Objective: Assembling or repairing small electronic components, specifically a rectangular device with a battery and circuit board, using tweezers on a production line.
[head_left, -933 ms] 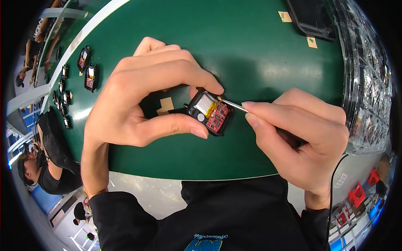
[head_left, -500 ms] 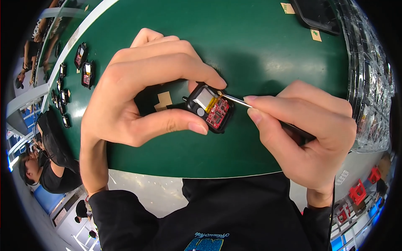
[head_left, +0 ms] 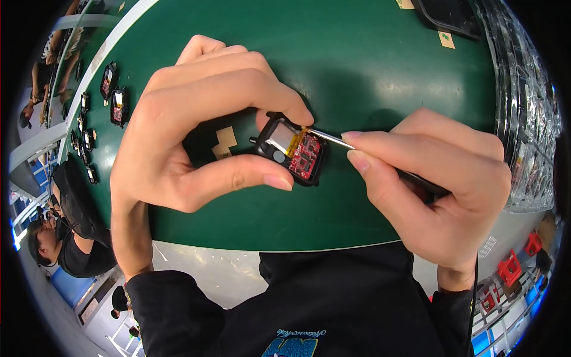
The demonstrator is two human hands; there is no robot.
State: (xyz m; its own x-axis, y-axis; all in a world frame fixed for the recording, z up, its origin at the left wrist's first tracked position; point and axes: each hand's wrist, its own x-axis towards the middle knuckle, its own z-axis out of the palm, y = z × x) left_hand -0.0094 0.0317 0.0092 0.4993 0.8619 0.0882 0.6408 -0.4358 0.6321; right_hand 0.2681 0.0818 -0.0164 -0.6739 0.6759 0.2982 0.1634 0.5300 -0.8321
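Note:
My left hand (head_left: 196, 113) is closed, holding a small black device housing (head_left: 260, 144) by its edges between thumb and fingers. The housing's inside faces up, showing a silver battery cell (head_left: 279, 138), a strip of yellow tape and a red circuit board (head_left: 306, 157). In my right hand (head_left: 443, 184), also closed, is a slim metal tool (head_left: 333, 139) with a dark rear part, pinched between thumb and forefinger. Its tip meets the top corner of the housing, beside the yellow tape and my left fingertip. Whether the tool has one prong or two is unclear.
Several similar open housings (head_left: 119, 107) lie on the green table (head_left: 357, 59) at the left. Tan paper pieces (head_left: 225, 141) lie behind my left hand. Stacked clear plastic trays (head_left: 526, 119) line the right edge; a black tray-like object (head_left: 449, 16) is at the far right. A person (head_left: 77, 250) sits at left.
Both hands stay on the housing and tool. The housing has shifted slightly left and up with my left hand, and the tool tip has followed it along the top corner.

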